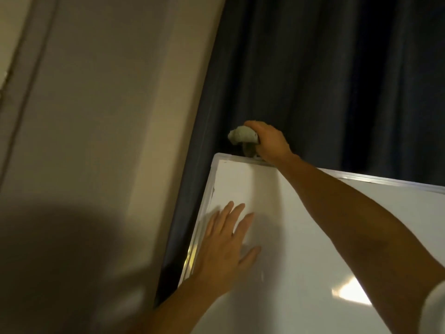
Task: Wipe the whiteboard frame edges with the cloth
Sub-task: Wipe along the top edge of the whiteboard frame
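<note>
The whiteboard [301,237] fills the lower right, its silver frame [385,180] running along the top and down the left side. My right hand [271,141] is at the top frame edge near the upper left corner, shut on a bunched pale green cloth [243,136] that sticks out to the left of my fist. My left hand [226,247] lies flat on the white surface close to the left frame edge, fingers spread and holding nothing.
A dark blue curtain [325,80] hangs right behind the board. A beige wall [108,116] with a door frame [21,97] takes up the left. A dark shadow covers the lower left wall.
</note>
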A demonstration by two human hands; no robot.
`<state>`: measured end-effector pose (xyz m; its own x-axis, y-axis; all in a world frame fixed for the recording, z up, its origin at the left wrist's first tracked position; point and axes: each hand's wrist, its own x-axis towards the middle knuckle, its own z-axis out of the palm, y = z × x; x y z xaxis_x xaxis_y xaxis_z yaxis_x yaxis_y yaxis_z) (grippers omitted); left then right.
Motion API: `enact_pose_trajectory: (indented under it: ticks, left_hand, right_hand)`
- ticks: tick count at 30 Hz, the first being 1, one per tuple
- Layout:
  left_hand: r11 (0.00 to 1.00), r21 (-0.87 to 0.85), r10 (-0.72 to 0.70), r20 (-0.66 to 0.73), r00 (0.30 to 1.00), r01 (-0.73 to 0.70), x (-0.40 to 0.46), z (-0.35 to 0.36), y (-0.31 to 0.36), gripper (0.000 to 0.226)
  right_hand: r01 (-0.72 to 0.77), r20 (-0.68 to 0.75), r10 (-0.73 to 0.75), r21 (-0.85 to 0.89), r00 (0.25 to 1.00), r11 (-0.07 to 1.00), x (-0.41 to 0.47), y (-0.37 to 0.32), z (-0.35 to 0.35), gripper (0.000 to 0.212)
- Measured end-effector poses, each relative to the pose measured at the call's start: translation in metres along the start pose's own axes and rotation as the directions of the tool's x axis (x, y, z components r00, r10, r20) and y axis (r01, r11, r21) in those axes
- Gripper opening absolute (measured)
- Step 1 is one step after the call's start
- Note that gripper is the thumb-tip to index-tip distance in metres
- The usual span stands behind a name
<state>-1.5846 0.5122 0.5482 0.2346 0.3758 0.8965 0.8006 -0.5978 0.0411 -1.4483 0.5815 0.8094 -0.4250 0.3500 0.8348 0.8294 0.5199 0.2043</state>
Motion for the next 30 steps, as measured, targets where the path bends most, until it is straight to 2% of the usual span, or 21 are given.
enact_pose_trajectory:
  ticks: [3,5,7,9,10,12,14,16,18,20,22,26,28,30]
  left_hand:
    - [0.999,-0.037,-0.035,0.087,0.996,0.038,-0.007,0.006,-0.020,0.069]
    - [1.000,-0.006,-0.031,0.047,0.998,0.031,-0.011,0.006,-0.029,0.069]
    - [0.992,0.123,0.020,0.001,1.000,-0.020,-0.012,0.008,-0.034,0.069]
    - [0.970,0.237,0.065,-0.029,0.997,-0.056,-0.011,0.014,-0.039,0.066]
    - [0.964,0.255,0.084,-0.040,0.996,-0.072,-0.010,0.017,-0.041,0.062]
    - [0.969,0.230,0.107,-0.065,0.992,-0.089,-0.009,0.021,-0.042,0.058]
    - [0.975,0.199,0.109,-0.054,0.993,-0.097,-0.009,0.024,-0.040,0.060]
    - [0.979,0.180,0.108,-0.041,0.993,-0.099,-0.007,0.027,-0.036,0.060]
    - [0.981,0.180,0.080,-0.028,0.996,-0.074,-0.002,0.026,-0.031,0.060]
    - [0.976,0.210,0.061,-0.021,0.998,-0.055,0.001,0.030,-0.026,0.059]
    - [0.970,0.229,0.086,-0.013,0.996,-0.080,0.001,0.035,-0.025,0.059]
    - [0.965,0.242,0.100,0.001,0.995,-0.097,0.003,0.041,-0.027,0.059]
    - [0.972,0.218,0.089,-0.012,0.996,-0.085,0.007,0.044,-0.026,0.057]
    - [0.974,0.203,0.108,-0.014,0.994,-0.103,0.010,0.047,-0.023,0.058]
  right_hand:
    - [0.019,-0.010,-0.019,0.025,1.000,0.999,0.008,0.005,0.021,0.043]
    - [0.023,-0.031,-0.027,-0.137,0.999,0.990,0.021,0.020,0.022,0.048]
    - [-0.035,-0.081,0.008,-0.330,0.997,0.943,0.038,0.038,0.019,0.059]
    - [-0.082,-0.076,0.059,-0.351,0.995,0.933,0.049,0.045,0.022,0.059]
    - [-0.087,-0.052,0.075,-0.290,0.996,0.953,0.052,0.041,0.026,0.050]
    - [-0.098,0.018,0.099,-0.036,0.995,0.995,0.052,0.028,0.037,0.031]
    - [-0.086,0.091,0.068,0.212,0.994,0.973,0.045,0.015,0.045,0.030]
    - [-0.044,0.209,-0.019,0.295,0.978,0.955,0.036,0.008,0.051,0.036]
    - [-0.013,0.258,-0.084,0.351,0.963,0.936,0.029,0.007,0.054,0.047]
    - [-0.040,0.286,-0.089,0.417,0.954,0.908,0.027,0.009,0.049,0.053]
    - [-0.075,0.349,-0.081,0.412,0.934,0.908,0.026,0.011,0.041,0.053]
    - [-0.344,0.439,0.108,0.505,0.892,0.792,0.030,0.007,0.029,0.065]
    - [-0.337,0.400,0.146,0.464,0.905,0.819,0.039,0.001,0.036,0.052]
    - [-0.318,0.388,0.159,0.391,0.908,0.863,0.048,-0.005,0.047,0.030]
